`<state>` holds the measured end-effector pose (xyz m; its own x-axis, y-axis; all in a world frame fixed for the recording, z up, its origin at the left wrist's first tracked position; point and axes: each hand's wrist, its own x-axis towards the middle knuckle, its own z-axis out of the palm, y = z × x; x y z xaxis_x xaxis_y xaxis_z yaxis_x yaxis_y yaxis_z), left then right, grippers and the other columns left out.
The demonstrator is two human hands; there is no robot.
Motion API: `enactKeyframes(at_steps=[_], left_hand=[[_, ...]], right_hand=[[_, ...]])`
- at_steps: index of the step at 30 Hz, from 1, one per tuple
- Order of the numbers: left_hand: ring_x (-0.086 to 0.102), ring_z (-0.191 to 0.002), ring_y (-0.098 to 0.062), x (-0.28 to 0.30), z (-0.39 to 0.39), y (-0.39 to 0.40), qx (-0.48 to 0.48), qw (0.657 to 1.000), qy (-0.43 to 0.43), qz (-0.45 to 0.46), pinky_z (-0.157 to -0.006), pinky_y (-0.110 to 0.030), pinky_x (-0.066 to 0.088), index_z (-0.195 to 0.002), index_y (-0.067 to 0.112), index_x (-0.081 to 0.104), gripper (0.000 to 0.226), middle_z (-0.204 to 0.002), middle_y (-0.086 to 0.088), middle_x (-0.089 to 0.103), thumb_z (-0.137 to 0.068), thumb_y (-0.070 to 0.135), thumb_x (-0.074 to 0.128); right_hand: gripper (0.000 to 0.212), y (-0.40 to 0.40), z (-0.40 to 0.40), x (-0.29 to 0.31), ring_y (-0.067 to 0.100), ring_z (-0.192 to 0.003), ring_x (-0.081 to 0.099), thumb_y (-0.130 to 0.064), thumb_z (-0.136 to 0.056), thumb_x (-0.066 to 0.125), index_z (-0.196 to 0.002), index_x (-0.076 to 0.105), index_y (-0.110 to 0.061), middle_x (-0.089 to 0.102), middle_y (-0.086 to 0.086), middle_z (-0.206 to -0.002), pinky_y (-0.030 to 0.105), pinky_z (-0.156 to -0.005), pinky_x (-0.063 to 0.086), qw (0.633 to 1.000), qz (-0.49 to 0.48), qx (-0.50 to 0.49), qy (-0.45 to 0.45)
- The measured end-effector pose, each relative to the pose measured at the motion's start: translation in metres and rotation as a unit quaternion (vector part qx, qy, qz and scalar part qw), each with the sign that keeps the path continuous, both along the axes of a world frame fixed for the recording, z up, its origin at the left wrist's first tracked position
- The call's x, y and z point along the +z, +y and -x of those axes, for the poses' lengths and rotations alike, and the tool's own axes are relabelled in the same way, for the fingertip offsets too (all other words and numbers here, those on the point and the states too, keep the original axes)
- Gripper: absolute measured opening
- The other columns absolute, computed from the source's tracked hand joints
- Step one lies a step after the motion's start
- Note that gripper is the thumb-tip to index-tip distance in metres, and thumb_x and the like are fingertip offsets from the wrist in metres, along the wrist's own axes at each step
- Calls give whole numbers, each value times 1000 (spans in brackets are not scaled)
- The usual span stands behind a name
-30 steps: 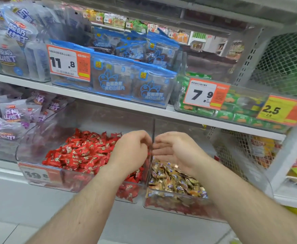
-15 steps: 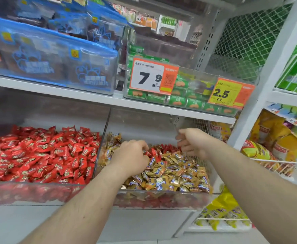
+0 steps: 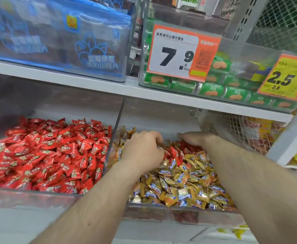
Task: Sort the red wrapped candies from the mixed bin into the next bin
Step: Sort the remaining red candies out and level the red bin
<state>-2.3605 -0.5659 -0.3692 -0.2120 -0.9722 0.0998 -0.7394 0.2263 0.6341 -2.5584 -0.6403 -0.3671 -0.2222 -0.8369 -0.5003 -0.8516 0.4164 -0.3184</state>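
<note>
Both hands are down in the mixed bin [image 3: 183, 214] now. A second ago they met at the wall between the two bins. The left hand [image 3: 144, 150] has its fingers curled into the pile, but whether it has a candy cannot be told. The right hand [image 3: 195, 139] lies flat on the sweets with nearly straight fingers and grips nothing. This looks like the start of a new pick. Red candies [image 3: 177, 152] sit at the back of this bin, among gold candies [image 3: 183, 182]. The next bin [image 3: 29, 195], on the left, holds only red ones.
</note>
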Motion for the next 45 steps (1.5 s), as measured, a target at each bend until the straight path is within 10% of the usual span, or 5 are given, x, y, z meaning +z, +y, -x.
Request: enactKeyframes(at_steps=[16,22,30,41,45], left_hand=[[55,-116,-26,11,-8,0,35,994,103,-2,-97,-38,46,-131,18,54,42,-131,-6,57,-93,5,39],[61,-79,-24,14,-10,4,-24,996,84,-20,-63,-30,43,-95,23,66,28,-81,2,65,-100,24,38],[60,-105,-13,17,-7,18,-165,983,-14,-77,-86,-26,46,-113,28,70,30,-115,12,67,-100,34,43],[59,-90,-4,11,-12,18,-170,983,12,-65,-71,-15,45,-119,30,62,23,-104,14,60,-99,28,52],[55,-84,2,10,-19,16,-179,981,14,-71,-68,-16,40,-126,33,55,39,-105,19,59,-89,30,67]], right_hand=[[74,37,-54,34,20,-143,33,-73,-93,27,-147,43,-24,40,0,-153,38,-116,19,990,0,85,-110],[66,87,-50,54,18,-134,44,-73,-93,20,-129,60,-36,48,-8,-146,38,-115,26,983,66,120,-118],[77,143,-22,39,6,-105,57,-77,-80,8,-90,73,-37,67,-11,-110,34,-98,39,962,188,83,-178],[65,168,-2,26,16,-103,62,-70,-85,23,-81,74,-29,70,-1,-99,35,-96,43,915,303,-32,-265],[32,169,-1,31,5,-61,51,-38,-96,58,-73,56,-15,56,-8,-68,26,-64,38,890,382,-52,-243]])
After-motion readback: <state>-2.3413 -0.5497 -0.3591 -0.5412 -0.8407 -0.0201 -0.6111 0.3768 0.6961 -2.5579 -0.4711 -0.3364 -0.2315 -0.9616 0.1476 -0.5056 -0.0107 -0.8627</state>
